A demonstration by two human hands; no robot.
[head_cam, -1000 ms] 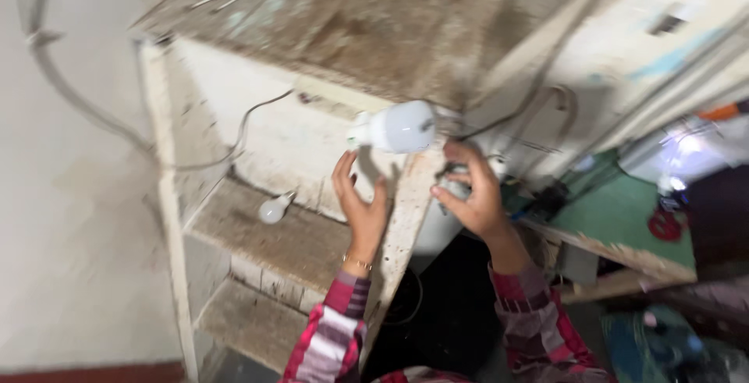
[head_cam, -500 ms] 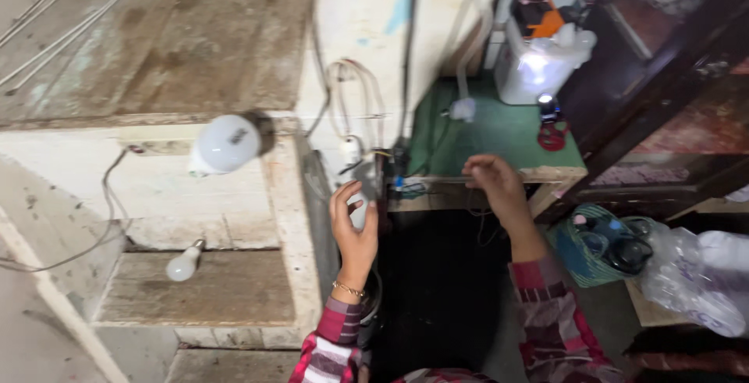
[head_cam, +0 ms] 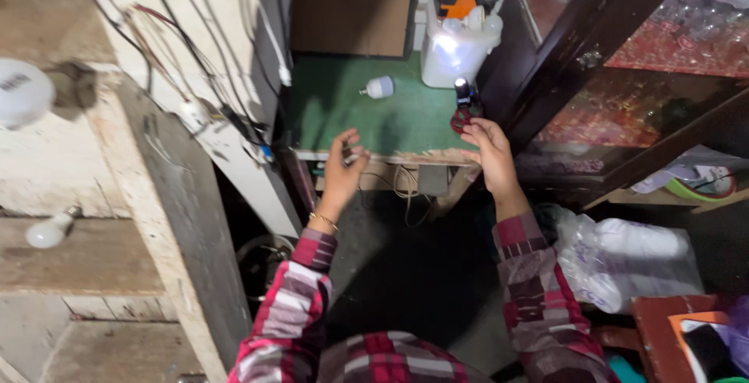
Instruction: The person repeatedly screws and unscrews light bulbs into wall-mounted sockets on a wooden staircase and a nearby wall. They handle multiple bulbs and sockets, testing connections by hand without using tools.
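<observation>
While both arms in red-and-white plaid sleeves are stretched toward the near edge of the small green-topped wooden table [head_cam: 367, 129], the left hand [head_cam: 342, 171] is curled around a small dark object [head_cam: 349, 155] pinched at the fingertips, too small to identify, and the right hand [head_cam: 488, 149] is held apart from it, fingers loosely bent and seemingly empty, just beside a small red-and-black device [head_cam: 463, 110] at the table's right edge. A smooth white plastic bulb [head_cam: 380, 86] lies on its side farther back on the felt-like top, a translucent white plastic jug [head_cam: 456, 47] glows at the far edge, and tangled wires [head_cam: 234, 122] are draped down the rough plastered wall [head_cam: 199, 32] at left.
</observation>
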